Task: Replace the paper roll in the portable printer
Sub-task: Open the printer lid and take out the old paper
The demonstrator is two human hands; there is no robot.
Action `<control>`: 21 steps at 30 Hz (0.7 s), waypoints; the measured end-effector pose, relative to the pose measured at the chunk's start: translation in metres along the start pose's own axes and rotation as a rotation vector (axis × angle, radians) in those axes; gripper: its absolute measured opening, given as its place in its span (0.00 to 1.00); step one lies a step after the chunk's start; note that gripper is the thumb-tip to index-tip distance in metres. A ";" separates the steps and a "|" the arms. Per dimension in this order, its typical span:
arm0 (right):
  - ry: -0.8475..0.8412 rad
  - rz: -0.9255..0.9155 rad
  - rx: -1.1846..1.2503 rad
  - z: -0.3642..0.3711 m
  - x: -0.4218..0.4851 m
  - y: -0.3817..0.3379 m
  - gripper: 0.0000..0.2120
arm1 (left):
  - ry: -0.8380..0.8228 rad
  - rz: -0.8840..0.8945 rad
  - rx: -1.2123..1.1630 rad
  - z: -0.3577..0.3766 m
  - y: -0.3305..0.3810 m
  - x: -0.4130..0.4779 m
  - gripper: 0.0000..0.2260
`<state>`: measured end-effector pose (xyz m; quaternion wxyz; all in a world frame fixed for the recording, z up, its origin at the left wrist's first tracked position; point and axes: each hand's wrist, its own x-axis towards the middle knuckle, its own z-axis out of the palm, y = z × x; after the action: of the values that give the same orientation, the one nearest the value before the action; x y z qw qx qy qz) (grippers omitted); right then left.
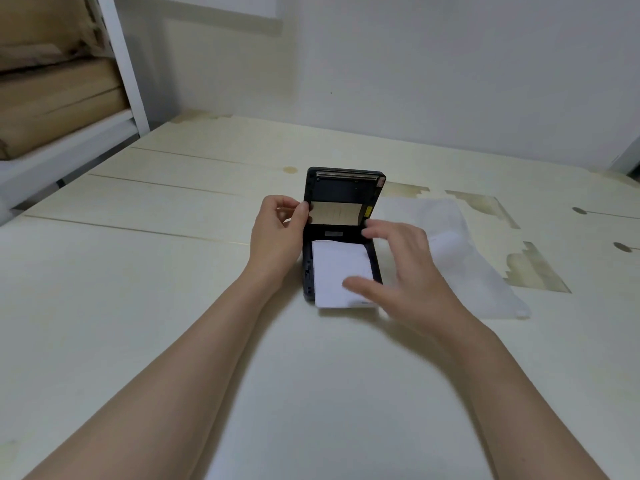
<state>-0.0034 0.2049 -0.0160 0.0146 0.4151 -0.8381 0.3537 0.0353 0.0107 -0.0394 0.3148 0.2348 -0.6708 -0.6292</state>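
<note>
A small black portable printer (309, 271) lies on the pale wooden table (138, 271) with its lid (344, 188) swung up and open. White paper (337, 271) lies over the printer's body and hangs past its near edge. My left hand (277, 233) pinches the left edge of the raised lid. Over the printer's right side, my right hand (398, 268) has its fingers spread, the thumb resting on the paper's near right corner. The roll inside is hidden under the paper.
A clear plastic wrapper (464, 258) lies on the table just right of the printer. A white bed frame post (121, 64) and brown bedding (52, 81) stand at the far left. A white wall (450, 64) bounds the table's far side.
</note>
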 end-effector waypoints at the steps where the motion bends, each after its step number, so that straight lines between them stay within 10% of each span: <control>1: -0.075 -0.045 -0.068 0.001 -0.002 0.000 0.38 | 0.003 0.001 0.008 0.001 0.000 0.000 0.04; 4: -0.251 -0.112 -0.226 0.009 -0.004 0.005 0.43 | 0.021 0.000 0.016 0.001 0.000 0.000 0.07; 10: -0.072 -0.181 -0.178 0.015 -0.003 0.005 0.21 | 0.028 -0.062 -0.054 -0.001 0.001 0.001 0.06; 21: 0.617 -0.075 0.081 -0.012 -0.021 0.006 0.16 | 0.354 0.351 0.278 0.014 0.029 -0.050 0.17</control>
<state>0.0032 0.2288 -0.0172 0.2644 0.3190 -0.7635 0.4953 0.0627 0.0588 -0.0175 0.4961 0.2623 -0.7154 -0.4163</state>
